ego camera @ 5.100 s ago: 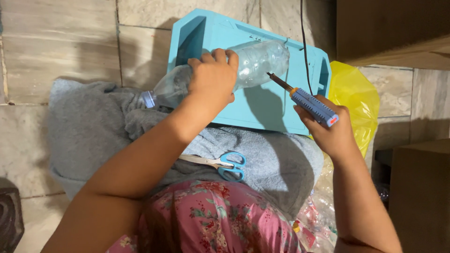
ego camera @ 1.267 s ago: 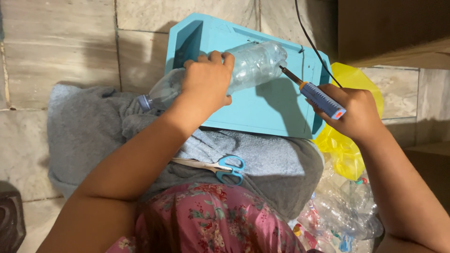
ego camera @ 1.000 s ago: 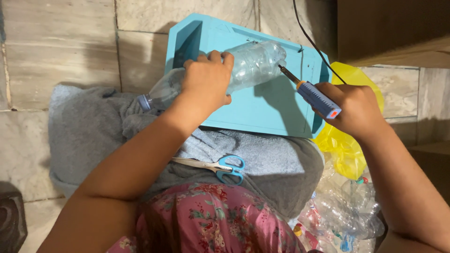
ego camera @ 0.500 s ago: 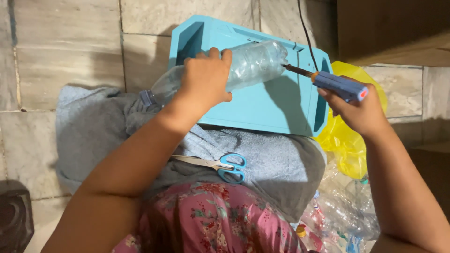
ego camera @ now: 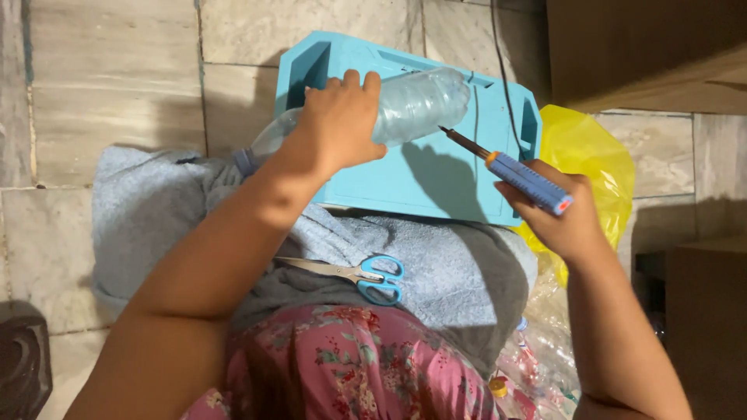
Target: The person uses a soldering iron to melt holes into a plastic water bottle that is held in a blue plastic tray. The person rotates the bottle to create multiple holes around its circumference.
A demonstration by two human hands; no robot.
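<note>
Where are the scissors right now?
In the head view, the blue-handled scissors lie low and centre on the grey towel, below the turquoise tray and just under the left forearm, touched by neither hand.

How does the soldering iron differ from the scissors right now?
The soldering iron is gripped in the right hand, raised above the turquoise tray; the scissors lie unheld on the grey towel. The iron has one thin pointed tip and a cord; the scissors have flat shut blades. Both have blue handles.

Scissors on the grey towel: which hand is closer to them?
Left. The left hand grips the clear bottle above the scissors; the right hand holds the soldering iron farther right.
</note>
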